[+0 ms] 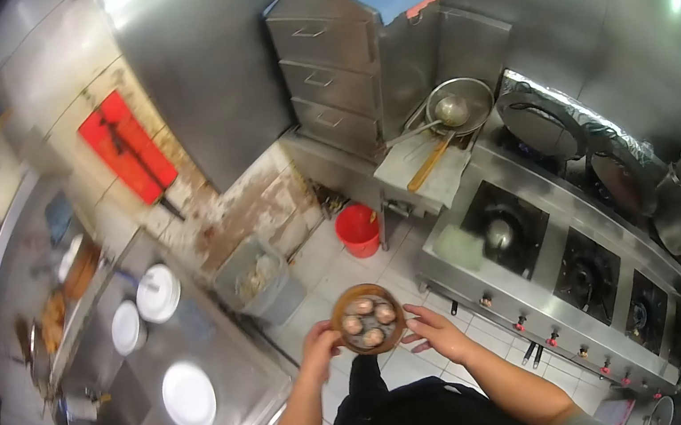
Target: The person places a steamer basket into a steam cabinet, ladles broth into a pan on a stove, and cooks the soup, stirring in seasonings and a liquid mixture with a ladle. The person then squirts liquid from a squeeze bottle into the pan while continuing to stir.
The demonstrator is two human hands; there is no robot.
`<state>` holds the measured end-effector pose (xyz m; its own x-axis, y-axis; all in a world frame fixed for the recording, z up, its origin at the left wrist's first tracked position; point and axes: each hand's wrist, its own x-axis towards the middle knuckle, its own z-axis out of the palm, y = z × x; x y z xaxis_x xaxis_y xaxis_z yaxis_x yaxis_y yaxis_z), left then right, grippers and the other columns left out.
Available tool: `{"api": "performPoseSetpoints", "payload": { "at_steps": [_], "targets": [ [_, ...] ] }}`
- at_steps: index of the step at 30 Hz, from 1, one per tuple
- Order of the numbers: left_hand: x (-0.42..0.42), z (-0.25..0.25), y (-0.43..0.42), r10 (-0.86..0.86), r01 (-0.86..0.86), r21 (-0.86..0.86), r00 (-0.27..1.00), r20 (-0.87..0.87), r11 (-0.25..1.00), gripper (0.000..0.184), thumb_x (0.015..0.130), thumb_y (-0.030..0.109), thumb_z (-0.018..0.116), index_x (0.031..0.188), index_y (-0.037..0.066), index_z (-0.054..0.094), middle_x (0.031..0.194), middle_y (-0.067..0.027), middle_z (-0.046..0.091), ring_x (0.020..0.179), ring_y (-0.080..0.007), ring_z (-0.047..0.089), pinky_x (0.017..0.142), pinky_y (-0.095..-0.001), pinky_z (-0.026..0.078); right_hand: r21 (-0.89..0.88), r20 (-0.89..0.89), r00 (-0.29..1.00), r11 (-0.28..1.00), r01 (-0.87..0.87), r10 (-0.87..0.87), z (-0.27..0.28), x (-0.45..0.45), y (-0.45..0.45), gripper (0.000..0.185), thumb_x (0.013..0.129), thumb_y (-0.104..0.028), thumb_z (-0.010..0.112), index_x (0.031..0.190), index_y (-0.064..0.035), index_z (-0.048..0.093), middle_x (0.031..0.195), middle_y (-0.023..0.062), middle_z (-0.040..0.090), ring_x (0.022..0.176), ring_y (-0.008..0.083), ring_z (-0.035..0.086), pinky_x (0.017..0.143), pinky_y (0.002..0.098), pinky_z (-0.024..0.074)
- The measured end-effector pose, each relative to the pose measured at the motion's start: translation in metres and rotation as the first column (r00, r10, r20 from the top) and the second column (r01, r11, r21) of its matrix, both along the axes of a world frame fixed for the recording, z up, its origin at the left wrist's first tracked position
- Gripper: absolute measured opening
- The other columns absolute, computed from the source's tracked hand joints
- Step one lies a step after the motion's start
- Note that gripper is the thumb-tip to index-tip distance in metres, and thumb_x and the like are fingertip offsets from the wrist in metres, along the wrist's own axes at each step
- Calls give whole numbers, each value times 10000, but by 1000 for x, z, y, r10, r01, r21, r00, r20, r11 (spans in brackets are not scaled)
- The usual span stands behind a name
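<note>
A round bamboo steamer basket (pixel 339 314) is held in front of my body at waist height. Inside it sit several small dumplings (pixel 373 337), pinkish on top, on a pale lining. My left hand (pixel 321 347) grips the basket's left side, its fingers partly hidden by the rim. On the right side, my right hand (pixel 435 330) holds the rim with its fingers spread along the edge.
To the right stands a gas range (pixel 506 288) with several burners and pots. A steel drawer cabinet (pixel 332 79) is at the back. A red bucket (pixel 359 229) and a grey bin (pixel 252 274) are on the floor. White plates (pixel 189 397) lie on the left steel counter.
</note>
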<state>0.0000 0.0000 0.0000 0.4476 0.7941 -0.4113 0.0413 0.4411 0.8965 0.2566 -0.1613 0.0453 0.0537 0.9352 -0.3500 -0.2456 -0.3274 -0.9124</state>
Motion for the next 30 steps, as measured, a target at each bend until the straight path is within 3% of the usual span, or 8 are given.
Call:
{"api": "performPoseSetpoints", "payload": {
  "at_steps": [2,6,10,12,14,16,21,30],
  "targets": [
    [33,18,15,-124,133,93,988,-89,987,440,805,194,697,1205,45,594,981,-61,684,836,-149,640,680,-281,479,10,-27,973,974,228,-228,4,-5,2,606,1018,-289,580,1526,-64,337,1295,161,561,984,243,670,758,377,611],
    [154,18,85,-353,351,52,936,19,935,487,827,168,725,1244,-12,549,1028,-100,676,873,-179,662,759,-317,525,-28,62,820,821,571,-568,-4,66,50,567,984,-243,608,1470,-33,404,1031,129,614,845,216,667,681,361,620],
    [218,19,142,-593,594,197,802,-71,780,481,833,175,737,1256,28,562,1064,-86,660,895,-176,643,705,-327,518,-31,184,649,655,755,-738,6,94,73,439,956,-130,498,1375,1,489,1038,131,649,829,210,669,634,358,632],
    [257,17,190,-532,490,347,846,29,800,461,865,273,734,1212,10,586,978,-76,660,874,-150,646,761,-319,535,-12,196,588,598,802,-785,21,104,90,418,953,-148,481,1342,2,505,1003,132,653,813,212,673,618,359,630],
    [291,61,273,-485,464,157,863,141,872,393,906,380,686,1124,58,630,920,-44,655,857,-129,632,708,-312,514,-7,189,535,543,839,-824,31,114,102,428,936,-163,472,1330,3,500,1005,133,653,809,225,687,613,364,630],
    [331,69,354,-149,177,-47,923,354,983,315,943,429,629,987,117,633,889,-10,659,792,-130,618,661,-288,488,19,214,503,519,855,-837,36,128,116,426,936,-161,465,1327,5,497,1015,134,653,811,226,692,613,367,631],
    [380,136,506,258,-6,-365,718,646,931,419,1028,319,528,1359,65,490,1105,-32,653,900,-125,603,852,-328,470,31,223,548,568,822,-806,75,161,165,427,936,-155,432,1319,25,489,1057,146,648,827,236,703,615,374,644],
    [344,101,526,117,-13,-157,727,677,988,237,1056,210,502,1199,53,606,973,-28,664,727,-102,506,713,-290,439,127,442,569,677,725,-693,121,234,254,460,938,-200,422,1316,35,539,1010,162,669,748,247,708,582,351,630]
  ]
}}
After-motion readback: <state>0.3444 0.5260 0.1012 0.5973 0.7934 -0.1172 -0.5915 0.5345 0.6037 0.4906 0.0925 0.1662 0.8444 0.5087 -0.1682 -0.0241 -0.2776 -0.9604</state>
